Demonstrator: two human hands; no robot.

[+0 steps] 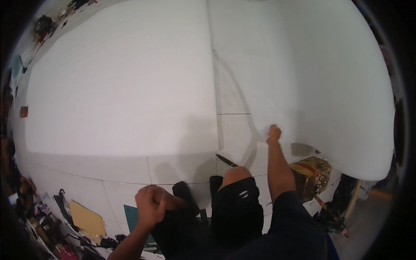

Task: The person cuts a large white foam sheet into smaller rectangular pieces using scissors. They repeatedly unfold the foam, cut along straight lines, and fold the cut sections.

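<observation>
Gripping edge of right foam sheet, right hand pinched lower border, fingers closed on foam. Right sheet lay draped over tiled floor, partly lifted. Left sheet lay flat, just beside right sheet. Left hand rested near knee, fist closed; contents could not be told. Gold box sat under right sheet's edge.

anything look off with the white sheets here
Yes: the right sheet does not lie flat like the left sheet. The right hand grips its edge and it billows up, overhanging a gold box.
</observation>
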